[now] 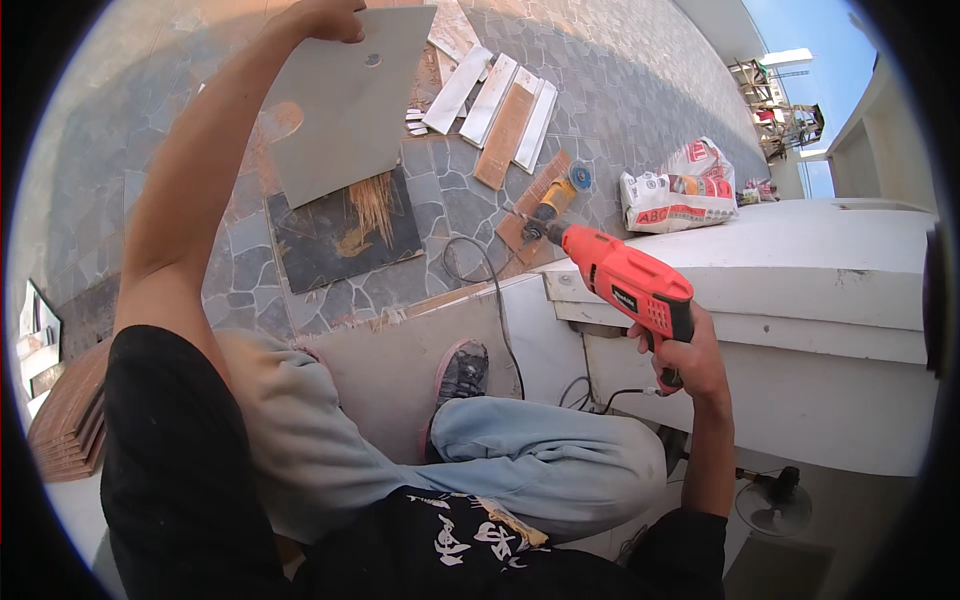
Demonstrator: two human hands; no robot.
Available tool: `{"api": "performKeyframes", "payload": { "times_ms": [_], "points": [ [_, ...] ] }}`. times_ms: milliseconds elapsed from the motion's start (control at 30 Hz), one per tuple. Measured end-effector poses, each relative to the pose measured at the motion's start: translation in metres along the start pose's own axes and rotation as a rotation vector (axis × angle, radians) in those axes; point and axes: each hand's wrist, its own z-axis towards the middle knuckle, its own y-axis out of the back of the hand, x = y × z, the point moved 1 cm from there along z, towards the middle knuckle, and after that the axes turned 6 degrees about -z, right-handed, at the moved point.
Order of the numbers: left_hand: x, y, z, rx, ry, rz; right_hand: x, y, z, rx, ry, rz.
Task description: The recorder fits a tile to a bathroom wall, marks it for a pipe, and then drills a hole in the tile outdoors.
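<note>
My left hand, arm stretched far forward, is closed on the top edge of a large grey tile, which stands tilted. A small round mark or hole shows near the tile's top; a rounded brownish area sits at its left edge. My right hand is wrapped round the handle of a red power drill. The drill points up and left, apart from the tile, its tip over a yellow angle grinder lying on a brown plank. Below the tile lies a dark board with a torn, straw-coloured patch.
White and brown strips lie on the stone paving ahead. A cement-type bag rests on the white ledge at right. A black cable crosses near my shoe. Brown tiles are stacked at left; a fan stands lower right.
</note>
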Motion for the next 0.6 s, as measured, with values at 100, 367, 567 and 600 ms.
{"api": "performKeyframes", "payload": {
  "times_ms": [100, 367, 567, 600],
  "points": [
    [-0.003, -0.026, 0.045, 0.042, 0.652, 0.382, 0.023, -0.030, 0.040, 0.014, 0.169, 0.228],
    [-0.025, -0.026, 0.044, 0.137, 0.646, 0.423, 0.005, -0.121, 0.124, 0.101, 0.336, 0.581],
    [-0.004, -0.027, 0.029, 0.098, 0.536, 0.550, -0.008, -0.148, 0.143, 0.108, 0.421, 0.666],
    [-0.006, -0.028, 0.030, 0.061, 0.504, 0.565, -0.012, -0.152, 0.146, 0.102, 0.416, 0.680]
  ]
}}
